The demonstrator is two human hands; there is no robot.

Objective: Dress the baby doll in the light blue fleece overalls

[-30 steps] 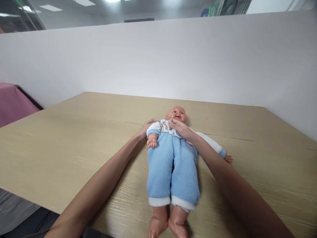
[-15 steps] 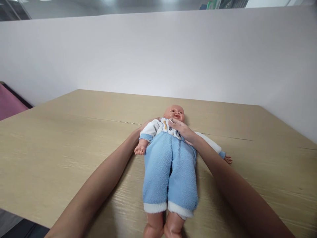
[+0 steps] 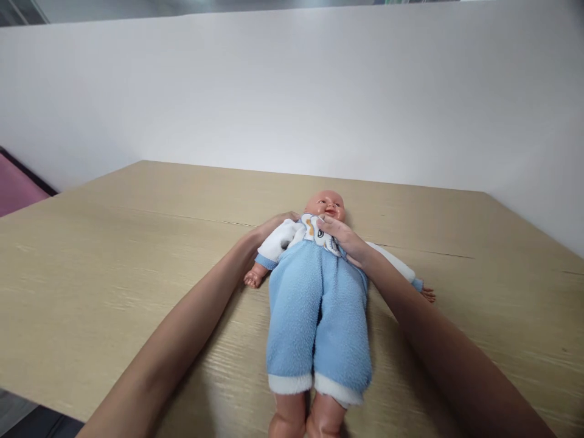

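Observation:
A bald baby doll (image 3: 319,292) in a fleecy suit, white above and light blue below, lies face up on the wooden table, its legs towards me. My right hand (image 3: 344,236) grips the side of its chest, thumb over the printed bib. On the other side my left hand (image 3: 279,224) is at the doll's shoulder, behind its white sleeve (image 3: 276,240), which hides most of the fingers. Both of the doll's arms stretch out sideways; one passes under my right forearm. Its feet are cut off by the lower picture edge.
The wide wooden table (image 3: 114,267) has thin seams across it. A white partition (image 3: 292,91) rises behind its far edge. Something pink with a dark rim (image 3: 20,185) stands beyond the left edge.
The view has tipped slightly down, and the doll with my hands appears a little further right. The doll's arm by my left hand angles slightly further out. Both hands keep their places on it.

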